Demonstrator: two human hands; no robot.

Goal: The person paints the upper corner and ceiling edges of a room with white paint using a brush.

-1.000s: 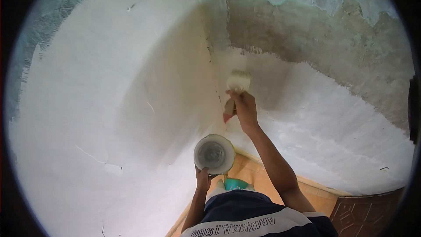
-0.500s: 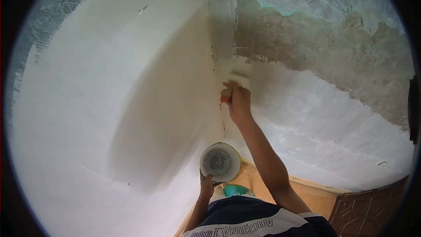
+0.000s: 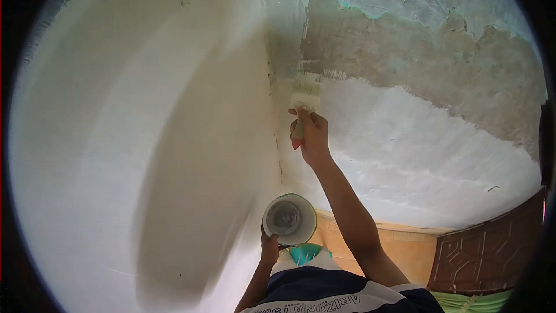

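My right hand [image 3: 313,136] is closed around the handle of a wide paintbrush [image 3: 306,95], whose red-tipped end points down toward me. The bristles touch the right-hand wall [image 3: 370,122] beside the corner, just where white paint meets bare grey-brown plaster. Lower down, my left hand [image 3: 270,248] grips the rim of a paint bucket [image 3: 302,229], with the thumb over the edge. The bucket tilts so its inside shows, with greyish-white paint [image 3: 284,217] at the bottom.
The left wall [image 3: 98,156] is mostly white, with a large shadow across it. A brown panelled door [image 3: 475,255] stands at lower right, with light green cloth [image 3: 472,302] below. Orange tiles [image 3: 399,255] lie beneath, and a turquoise object [image 3: 305,253] is near my feet.
The brush has shifted slightly left and up, its bristles now pressed upward on the wall near the corner. My view has turned slightly, showing more of the door. The bucket stays in my left hand.
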